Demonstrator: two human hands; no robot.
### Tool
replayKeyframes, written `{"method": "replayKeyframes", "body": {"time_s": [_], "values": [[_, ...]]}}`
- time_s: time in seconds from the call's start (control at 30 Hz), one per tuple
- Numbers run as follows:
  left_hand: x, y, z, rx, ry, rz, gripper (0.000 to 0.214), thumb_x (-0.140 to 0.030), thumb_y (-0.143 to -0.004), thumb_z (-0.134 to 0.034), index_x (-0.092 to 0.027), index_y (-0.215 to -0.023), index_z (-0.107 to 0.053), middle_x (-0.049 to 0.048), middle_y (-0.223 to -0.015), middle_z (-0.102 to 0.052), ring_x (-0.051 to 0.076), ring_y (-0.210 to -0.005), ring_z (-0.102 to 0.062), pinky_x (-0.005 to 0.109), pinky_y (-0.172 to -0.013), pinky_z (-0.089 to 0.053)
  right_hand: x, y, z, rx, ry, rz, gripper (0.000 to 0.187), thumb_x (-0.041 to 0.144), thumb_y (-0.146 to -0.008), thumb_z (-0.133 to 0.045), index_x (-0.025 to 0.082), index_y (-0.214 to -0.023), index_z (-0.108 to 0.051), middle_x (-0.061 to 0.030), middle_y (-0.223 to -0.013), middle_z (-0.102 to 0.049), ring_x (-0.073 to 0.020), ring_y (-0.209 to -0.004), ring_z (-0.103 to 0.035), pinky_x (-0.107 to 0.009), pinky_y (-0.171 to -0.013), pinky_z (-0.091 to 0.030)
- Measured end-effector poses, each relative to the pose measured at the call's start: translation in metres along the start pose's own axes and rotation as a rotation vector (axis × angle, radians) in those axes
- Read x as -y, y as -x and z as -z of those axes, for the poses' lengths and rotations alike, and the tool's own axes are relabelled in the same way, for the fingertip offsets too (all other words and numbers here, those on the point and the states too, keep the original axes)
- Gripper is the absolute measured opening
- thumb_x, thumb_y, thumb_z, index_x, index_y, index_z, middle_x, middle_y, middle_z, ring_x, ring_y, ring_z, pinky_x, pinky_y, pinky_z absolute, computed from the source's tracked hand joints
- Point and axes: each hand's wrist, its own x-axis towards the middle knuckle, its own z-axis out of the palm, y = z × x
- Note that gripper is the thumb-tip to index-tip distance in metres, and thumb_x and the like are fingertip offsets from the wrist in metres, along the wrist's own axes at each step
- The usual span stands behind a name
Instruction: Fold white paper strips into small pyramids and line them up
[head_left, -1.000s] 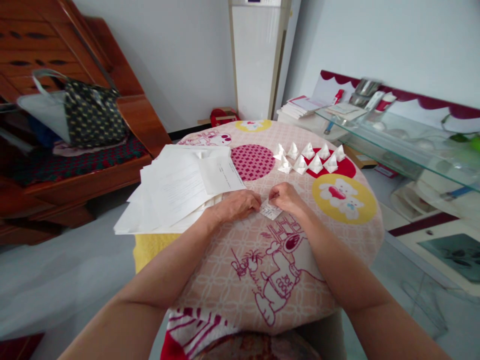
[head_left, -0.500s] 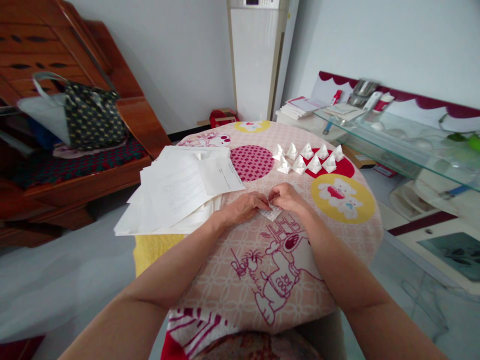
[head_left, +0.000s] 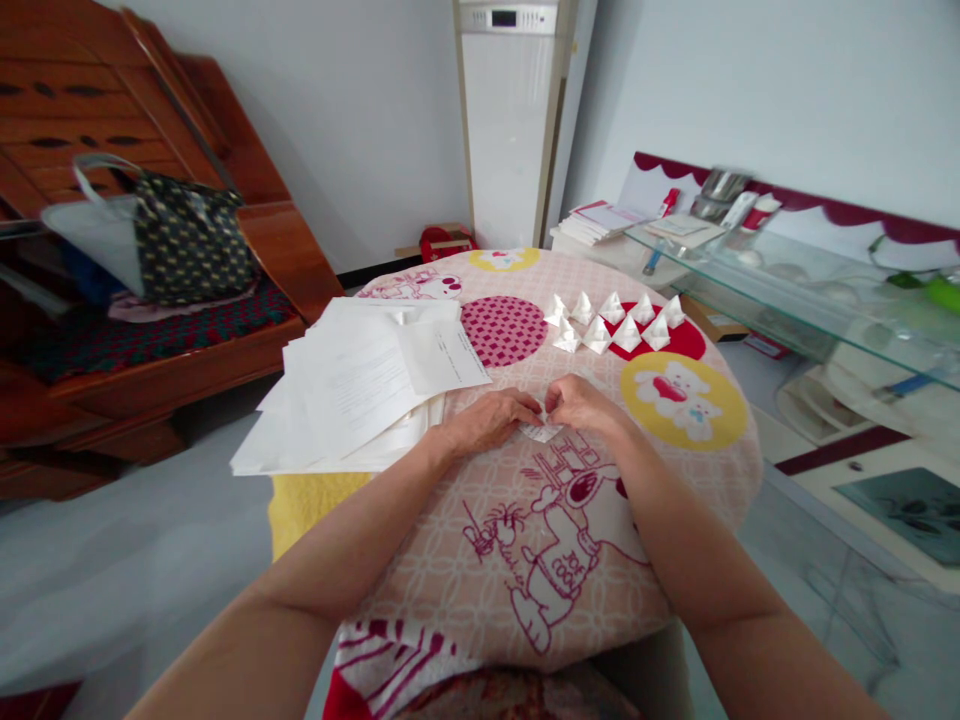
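Between my hands, on the patterned tablecloth (head_left: 450, 540), lies a small folded piece of paper (head_left: 541, 433) with print on it. My left hand (head_left: 495, 415) pinches its left side, fingers closed and pressed low to the table. On the other side my right hand (head_left: 581, 402) grips the paper with closed fingertips; the fingers hide part of it. Beyond my right hand stand several white folded paper shapes (head_left: 597, 336) in two rows, each with a pointed top. Left of my left hand lies a stack of printed sheets (head_left: 352, 370).
A glass shelf (head_left: 795, 290) with a metal pot (head_left: 724, 185) and other items runs along the right. A wooden bench (head_left: 277, 245) holding a dotted bag (head_left: 191, 240) is at the left. A tall white air conditioner (head_left: 508, 130) stands behind the table.
The view has tipped up slightly. Both hands remain at the small paper, their fingers shifted a little, and less of its near part shows now.
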Motion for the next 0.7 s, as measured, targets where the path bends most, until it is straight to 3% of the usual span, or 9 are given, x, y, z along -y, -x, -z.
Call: {"method": "replayKeyframes", "body": {"time_s": [0.2,0.3,0.4,0.47,0.7], "values": [[0.003,0.000,-0.001,-0.016,-0.001,0.008,0.042,-0.001,-0.087,-0.048,-0.022,-0.110,-0.077,0.0071,-0.122,-0.073,0.019,-0.113,-0.068,0.034,-0.100,-0.052,-0.010,0.006,0.017,0.119,-0.087,-0.146,0.014,0.003,-0.067,-0.066,0.016,-0.064,-0.063,0.0028,-0.049,-0.058,-0.0111,-0.042,-0.053,-0.022,-0.044,-0.039],[0.003,0.000,-0.003,-0.108,0.047,0.112,0.030,-0.010,-0.092,-0.052,-0.019,-0.109,-0.076,0.0072,-0.115,-0.074,0.018,-0.105,-0.069,0.033,-0.096,-0.053,-0.016,0.009,0.025,0.134,-0.153,-0.186,0.013,0.004,-0.069,-0.067,0.016,-0.065,-0.063,0.0039,-0.046,-0.056,-0.0102,-0.040,-0.052,-0.020,-0.042,-0.038],[0.001,-0.003,-0.008,-0.208,0.061,0.254,0.033,-0.015,-0.091,-0.058,-0.016,-0.123,-0.068,0.0078,-0.109,-0.073,0.017,-0.092,-0.068,0.031,-0.087,-0.054,-0.022,0.011,0.028,0.125,-0.282,-0.128,0.010,0.013,-0.077,-0.068,0.016,-0.069,-0.063,0.0027,-0.048,-0.058,-0.0102,-0.043,-0.055,-0.020,-0.042,-0.038],[-0.002,-0.007,-0.011,-0.210,0.026,0.288,0.043,-0.019,-0.089,-0.063,-0.017,-0.132,-0.062,0.0077,-0.107,-0.072,0.017,-0.090,-0.066,0.032,-0.086,-0.053,-0.023,0.009,0.027,0.104,-0.289,-0.087,0.017,0.022,-0.081,-0.069,0.016,-0.067,-0.062,0.0013,-0.050,-0.060,-0.0099,-0.044,-0.056,-0.019,-0.042,-0.038],[-0.006,-0.014,-0.015,-0.173,-0.033,0.334,0.049,-0.021,-0.085,-0.069,-0.018,-0.133,-0.062,0.0056,-0.098,-0.068,0.019,-0.088,-0.063,0.032,-0.084,-0.051,-0.015,0.007,0.020,0.125,-0.211,-0.018,0.012,0.019,-0.071,-0.078,0.017,-0.068,-0.066,0.0032,-0.055,-0.062,-0.0098,-0.047,-0.055,-0.020,-0.045,-0.039]]}}
